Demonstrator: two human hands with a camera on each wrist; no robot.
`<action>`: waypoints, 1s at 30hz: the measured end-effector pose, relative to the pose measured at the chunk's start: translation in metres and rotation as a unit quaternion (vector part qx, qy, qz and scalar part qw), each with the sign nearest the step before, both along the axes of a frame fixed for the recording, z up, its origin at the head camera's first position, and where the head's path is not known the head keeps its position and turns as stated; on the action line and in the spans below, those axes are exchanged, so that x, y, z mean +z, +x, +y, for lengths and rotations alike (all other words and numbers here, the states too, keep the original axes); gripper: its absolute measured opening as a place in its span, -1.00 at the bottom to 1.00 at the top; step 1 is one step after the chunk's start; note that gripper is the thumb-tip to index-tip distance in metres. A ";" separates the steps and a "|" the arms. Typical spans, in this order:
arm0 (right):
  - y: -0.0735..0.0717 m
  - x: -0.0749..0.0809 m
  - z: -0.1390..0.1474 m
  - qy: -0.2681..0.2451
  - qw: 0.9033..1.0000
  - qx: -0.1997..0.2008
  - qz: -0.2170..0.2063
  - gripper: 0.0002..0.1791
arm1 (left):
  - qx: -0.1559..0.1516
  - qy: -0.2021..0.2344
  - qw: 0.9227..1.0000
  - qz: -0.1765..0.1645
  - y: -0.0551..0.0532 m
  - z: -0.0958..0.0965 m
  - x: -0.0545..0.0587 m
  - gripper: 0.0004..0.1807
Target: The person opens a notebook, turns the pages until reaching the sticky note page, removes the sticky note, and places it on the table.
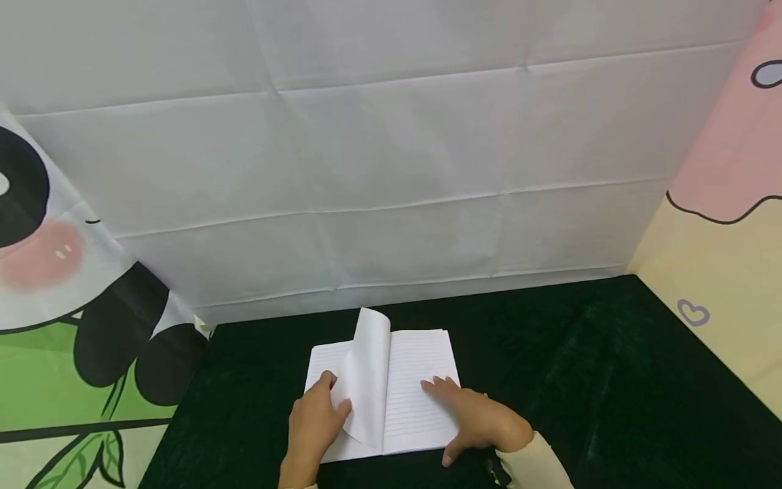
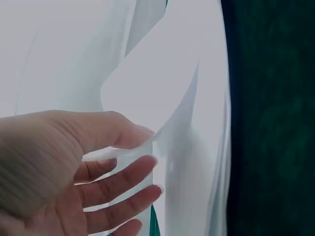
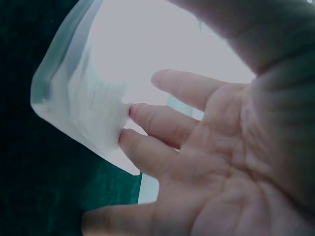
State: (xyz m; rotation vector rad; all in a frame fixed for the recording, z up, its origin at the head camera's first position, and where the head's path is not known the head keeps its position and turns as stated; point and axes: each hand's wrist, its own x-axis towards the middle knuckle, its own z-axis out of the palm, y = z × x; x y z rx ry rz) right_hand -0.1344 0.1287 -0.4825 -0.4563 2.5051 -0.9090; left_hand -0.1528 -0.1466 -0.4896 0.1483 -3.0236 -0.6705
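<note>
An open notebook [image 1: 420, 387] with lined pages lies on a dark green cloth. One page [image 1: 370, 380] is lifted and curls over toward the left half. At that page's lower left edge, my left hand [image 1: 313, 422] pinches it; in the left wrist view the thumb lies over the curled page [image 2: 152, 88] and the fingers are beneath. My right hand [image 1: 479, 415] rests with spread fingers at the right page's outer edge, the thumb reaching past the lower corner. In the right wrist view, extended fingers [image 3: 157, 123] are at the page edges, holding nothing.
The green cloth [image 1: 568, 380] covers the table around the notebook. A white creased sheet [image 1: 391, 156] hangs behind it. Printed cartoon panels stand at the left [image 1: 36, 373] and right [image 1: 715, 272] sides.
</note>
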 end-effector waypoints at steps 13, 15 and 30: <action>0.000 0.002 -0.012 0.089 0.995 -0.036 -0.004 0.12 | -0.002 0.016 0.996 -0.085 0.005 -0.028 0.006 -0.45; 0.000 0.003 -0.013 0.104 0.994 -0.042 -0.002 0.12 | -0.009 0.012 0.994 -0.106 0.006 -0.031 0.007 -0.52; 0.001 0.002 -0.007 0.101 0.994 -0.025 0.024 0.02 | -0.023 0.021 0.979 -0.204 0.011 -0.046 0.012 -0.83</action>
